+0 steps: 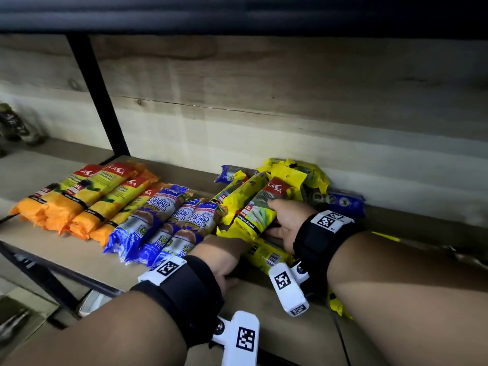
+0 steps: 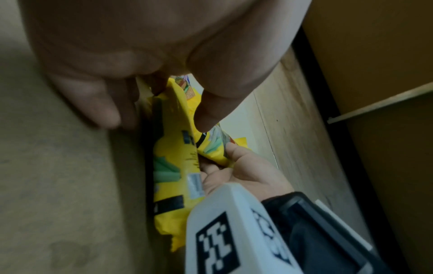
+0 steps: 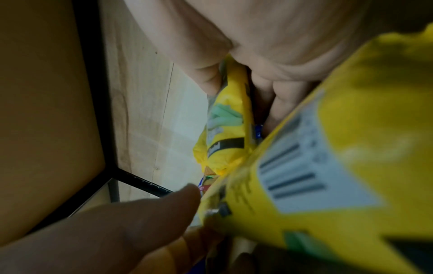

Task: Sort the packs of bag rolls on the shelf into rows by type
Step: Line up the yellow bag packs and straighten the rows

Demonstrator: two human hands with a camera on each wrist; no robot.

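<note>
The right hand (image 1: 284, 220) was clamped around a yellow lemongrass pack (image 1: 260, 207), thumb on its printed face and fingers beneath, holding it tilted above the shelf (image 1: 87, 257) just right of the blue row (image 1: 169, 223). The left hand (image 1: 224, 257) lay close by, its fingers curled on a second yellow pack (image 1: 266, 253) lying flat on the board in front of the lifted one; the two hands were near each other but not touching. Left of the blue row sat the orange row (image 1: 84, 199), already lined up. Behind the lifted pack, against the back wall, a loose heap of yellow and blue packs (image 1: 303, 180) remained unsorted. The film looked slippery, so the tilted pack could slide out of the grip. Setting it down carelessly might nudge the blue row askew, and dragging from the heap could tumble neighbouring packs.
</note>
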